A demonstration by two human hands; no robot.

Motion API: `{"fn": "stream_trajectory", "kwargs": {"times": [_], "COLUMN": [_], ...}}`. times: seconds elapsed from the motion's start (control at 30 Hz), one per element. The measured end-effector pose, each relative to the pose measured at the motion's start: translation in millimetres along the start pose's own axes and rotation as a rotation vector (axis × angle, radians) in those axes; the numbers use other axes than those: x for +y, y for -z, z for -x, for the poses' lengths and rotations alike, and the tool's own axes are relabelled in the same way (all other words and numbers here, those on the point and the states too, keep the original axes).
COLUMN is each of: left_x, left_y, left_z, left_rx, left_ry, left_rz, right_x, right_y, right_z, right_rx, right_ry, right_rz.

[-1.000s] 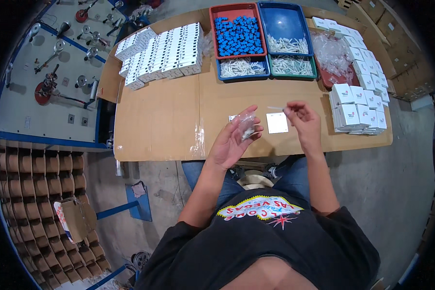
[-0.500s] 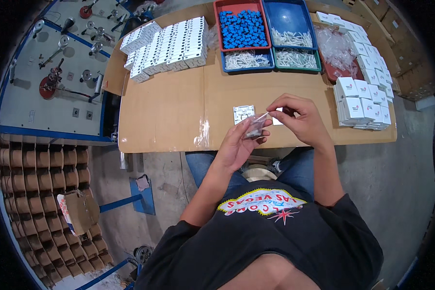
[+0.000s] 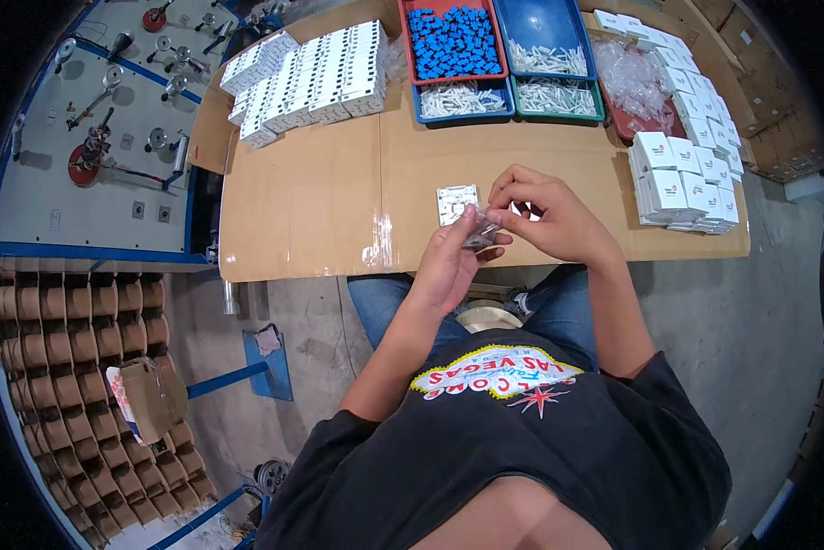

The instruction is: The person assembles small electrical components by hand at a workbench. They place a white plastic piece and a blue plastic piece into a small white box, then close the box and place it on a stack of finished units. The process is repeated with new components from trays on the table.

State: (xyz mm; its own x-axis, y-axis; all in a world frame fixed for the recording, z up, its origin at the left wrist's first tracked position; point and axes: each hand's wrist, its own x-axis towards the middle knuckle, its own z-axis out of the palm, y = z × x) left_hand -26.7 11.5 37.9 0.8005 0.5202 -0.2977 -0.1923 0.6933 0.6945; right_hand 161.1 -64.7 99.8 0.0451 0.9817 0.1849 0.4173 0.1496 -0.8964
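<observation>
A small clear plastic bag [image 3: 479,238] is held between the thumb and fingers of my left hand [image 3: 444,268], just above the near edge of the cardboard-covered table. My right hand [image 3: 551,218] is closed in a pinch at the bag's upper right edge. Whether a small white piece is also between those fingertips is hidden. Just beyond the bag, a white square plate with cut-outs [image 3: 456,202] lies on the cardboard. Another white piece shows partly behind my right fingers.
At the back stand a red tray of blue parts [image 3: 506,73], a blue tray [image 3: 540,20] and smaller trays of white plugs. White units [image 3: 325,78] are stacked back left. White boxes [image 3: 661,192] and clear bags [image 3: 634,82] lie right. A machine panel [image 3: 36,197] stands left.
My right hand has moved left and down to the bag; the thin white piece in its fingertips is no longer visible. My left hand still holds the bag. The whole view has shifted slightly.
</observation>
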Motion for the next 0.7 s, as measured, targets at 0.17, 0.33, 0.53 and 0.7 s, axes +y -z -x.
{"fn": "stream_trajectory", "kwargs": {"times": [0.17, 0.33, 0.53, 0.7], "left_x": [-4, -4, -4, -7], "left_y": [2, -1, -2, -3], "left_z": [-5, -8, -10, -13], "left_rx": [0.058, 0.135, 0.177, 0.180], "left_ry": [-0.126, -0.242, -0.345, -0.390], "left_rz": [-0.188, -0.401, -0.393, -0.392], "right_x": [17, 16, 18, 18], "right_y": [5, 7, -2, -9], "right_z": [0, 1, 3, 8], "right_rx": [-0.027, -0.027, 0.114, 0.139], "right_ry": [0.090, -0.125, -0.210, -0.270], "right_rz": [0.030, -0.022, -0.114, -0.267]}}
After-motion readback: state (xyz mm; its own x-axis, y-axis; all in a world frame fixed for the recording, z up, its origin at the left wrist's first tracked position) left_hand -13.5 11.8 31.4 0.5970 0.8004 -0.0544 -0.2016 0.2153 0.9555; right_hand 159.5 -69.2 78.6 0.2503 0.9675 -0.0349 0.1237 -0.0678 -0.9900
